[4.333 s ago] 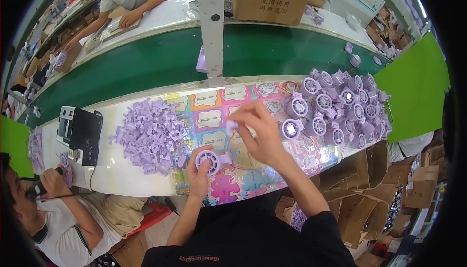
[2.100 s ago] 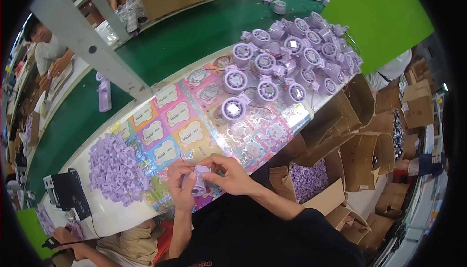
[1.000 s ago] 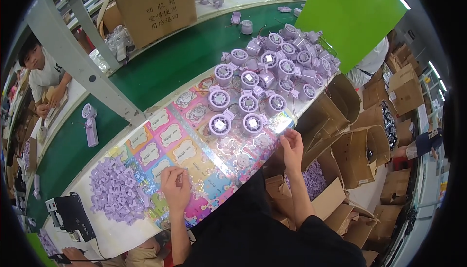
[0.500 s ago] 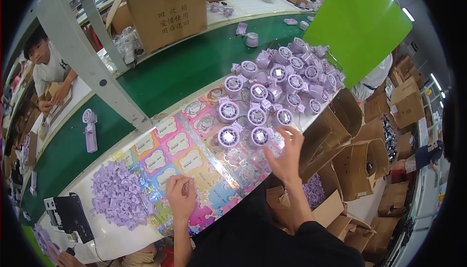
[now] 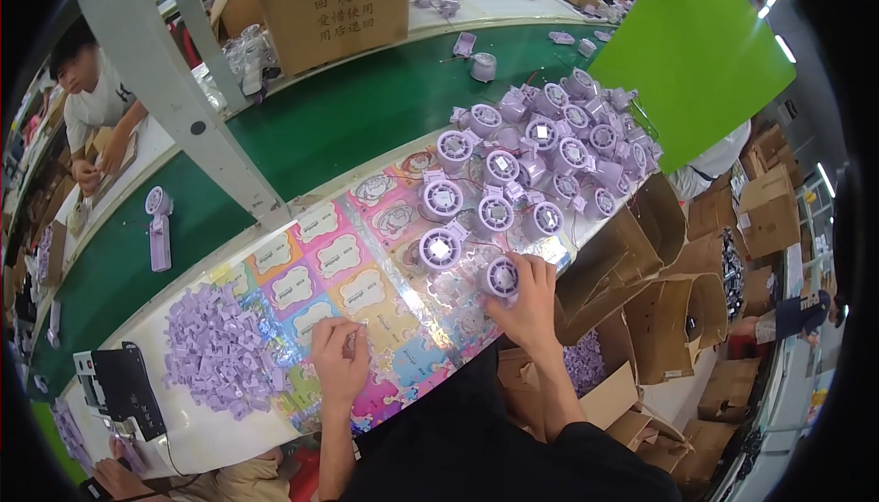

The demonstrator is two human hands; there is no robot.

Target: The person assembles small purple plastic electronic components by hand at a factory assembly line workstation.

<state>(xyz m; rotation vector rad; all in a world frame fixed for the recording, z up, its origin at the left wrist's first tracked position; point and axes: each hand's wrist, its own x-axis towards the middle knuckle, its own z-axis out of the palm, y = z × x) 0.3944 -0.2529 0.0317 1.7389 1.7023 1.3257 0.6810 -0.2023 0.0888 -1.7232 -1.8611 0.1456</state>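
Observation:
My right hand (image 5: 529,308) is closed around a round lilac fan head (image 5: 502,277) with a slotted grille, at the near edge of a cluster of similar parts. Beside it, another fan head (image 5: 439,248) with a pale square at its centre lies face up. My left hand (image 5: 339,356) hovers over the colourful printed sheet (image 5: 363,290), its fingers curled together; whatever they hold, if anything, is hidden. Left of that hand spreads a heap of small lilac plastic pieces (image 5: 220,351).
Behind the table runs a green conveyor belt (image 5: 348,104) carrying a lilac handheld fan (image 5: 159,232). A grey post (image 5: 197,127) rises at its edge. Open cardboard boxes (image 5: 678,323) stand at right, below a bright green panel (image 5: 696,58). A person (image 5: 101,118) sits across the belt.
My right hand has come down from above the fan heads and closed on one, tilting it and drawing it slightly nearer. My left hand stays almost in place.

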